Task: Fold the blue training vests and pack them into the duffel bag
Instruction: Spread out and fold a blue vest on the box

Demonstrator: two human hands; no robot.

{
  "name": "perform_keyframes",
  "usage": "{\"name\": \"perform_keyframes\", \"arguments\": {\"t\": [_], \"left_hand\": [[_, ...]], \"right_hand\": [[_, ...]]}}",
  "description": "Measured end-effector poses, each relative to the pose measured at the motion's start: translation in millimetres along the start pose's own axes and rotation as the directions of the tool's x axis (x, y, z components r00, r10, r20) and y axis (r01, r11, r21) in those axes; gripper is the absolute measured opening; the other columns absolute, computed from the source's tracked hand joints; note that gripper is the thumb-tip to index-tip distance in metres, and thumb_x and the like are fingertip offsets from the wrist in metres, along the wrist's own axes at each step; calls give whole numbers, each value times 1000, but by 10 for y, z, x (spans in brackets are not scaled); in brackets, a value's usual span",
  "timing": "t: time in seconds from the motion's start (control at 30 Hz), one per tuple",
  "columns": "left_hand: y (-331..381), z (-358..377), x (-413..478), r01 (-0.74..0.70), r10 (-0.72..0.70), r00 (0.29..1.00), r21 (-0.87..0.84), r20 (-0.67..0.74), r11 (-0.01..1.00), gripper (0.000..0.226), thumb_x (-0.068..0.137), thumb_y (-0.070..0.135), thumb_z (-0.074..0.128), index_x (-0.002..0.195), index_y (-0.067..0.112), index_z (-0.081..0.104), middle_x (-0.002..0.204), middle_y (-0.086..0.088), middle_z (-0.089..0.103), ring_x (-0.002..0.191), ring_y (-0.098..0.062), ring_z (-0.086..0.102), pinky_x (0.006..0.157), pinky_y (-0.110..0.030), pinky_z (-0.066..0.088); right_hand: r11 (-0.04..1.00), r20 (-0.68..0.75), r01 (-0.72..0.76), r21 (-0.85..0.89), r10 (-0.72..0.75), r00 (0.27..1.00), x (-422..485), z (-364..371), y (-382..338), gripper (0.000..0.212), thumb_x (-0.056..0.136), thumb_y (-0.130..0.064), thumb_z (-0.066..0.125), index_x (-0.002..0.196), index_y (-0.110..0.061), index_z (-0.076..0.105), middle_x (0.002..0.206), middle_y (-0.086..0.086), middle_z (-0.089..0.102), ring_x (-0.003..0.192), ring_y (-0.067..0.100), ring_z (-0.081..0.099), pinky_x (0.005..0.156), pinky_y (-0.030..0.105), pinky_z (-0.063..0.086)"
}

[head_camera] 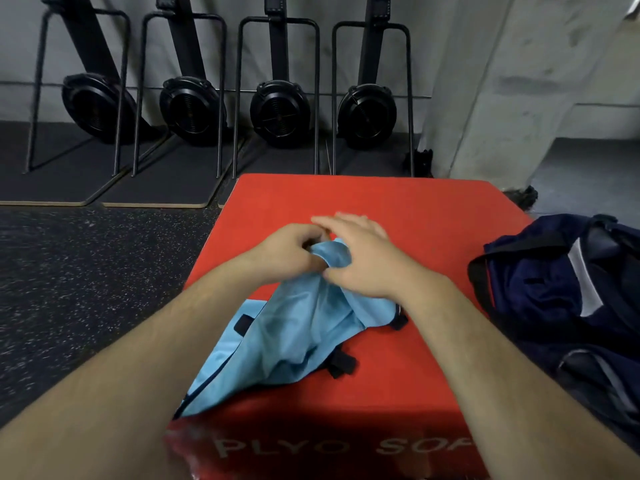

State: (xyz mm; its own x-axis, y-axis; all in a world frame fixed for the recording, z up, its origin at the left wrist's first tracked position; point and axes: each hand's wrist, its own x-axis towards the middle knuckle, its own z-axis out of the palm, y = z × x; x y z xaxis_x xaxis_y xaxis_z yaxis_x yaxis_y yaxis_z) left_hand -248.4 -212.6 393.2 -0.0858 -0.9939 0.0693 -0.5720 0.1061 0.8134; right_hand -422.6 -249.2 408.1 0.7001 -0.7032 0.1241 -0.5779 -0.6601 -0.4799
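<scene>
A light blue training vest (287,337) with black trim and black strap tabs lies bunched on a red plyo box (408,216), its lower part hanging over the box's left front edge. My left hand (291,249) grips the vest's far end with curled fingers. My right hand (360,258) lies over the same end, fingers spread and blurred, its thumb on the cloth. A dark navy duffel bag (561,292) with grey stripes sits slumped at the box's right side.
Several black rowing machines (277,109) stand upright against the grey wall behind the box, on dark mats. Speckled black rubber floor (86,271) spreads to the left. A concrete pillar (491,98) rises at the back right.
</scene>
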Motion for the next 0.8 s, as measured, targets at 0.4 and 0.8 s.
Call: {"name": "perform_keyframes", "arguments": {"t": [0.4, 0.8], "left_hand": [[-289, -221, -69, 306, -301, 949, 46, -91, 951, 32, 79, 13, 79, 105, 14, 60, 94, -7, 67, 65, -18, 60, 49, -27, 48], [-93, -117, -111, 66, -42, 986, 148, -158, 987, 11, 84, 15, 74, 91, 15, 65, 85, 6, 67, 77, -14, 62, 72, -28, 48]], "right_hand": [[989, -483, -129, 78, 151, 863, 16, -214, 451, 28, 87, 0, 49, 92, -27, 57, 101, -2, 62, 93, 16, 54, 79, 28, 38], [989, -169, 105, -106, -122, 978, 58, 231, -74, 70, 82, -22, 65, 147, -30, 41, 141, -6, 51, 131, 19, 43, 114, 34, 24]]}}
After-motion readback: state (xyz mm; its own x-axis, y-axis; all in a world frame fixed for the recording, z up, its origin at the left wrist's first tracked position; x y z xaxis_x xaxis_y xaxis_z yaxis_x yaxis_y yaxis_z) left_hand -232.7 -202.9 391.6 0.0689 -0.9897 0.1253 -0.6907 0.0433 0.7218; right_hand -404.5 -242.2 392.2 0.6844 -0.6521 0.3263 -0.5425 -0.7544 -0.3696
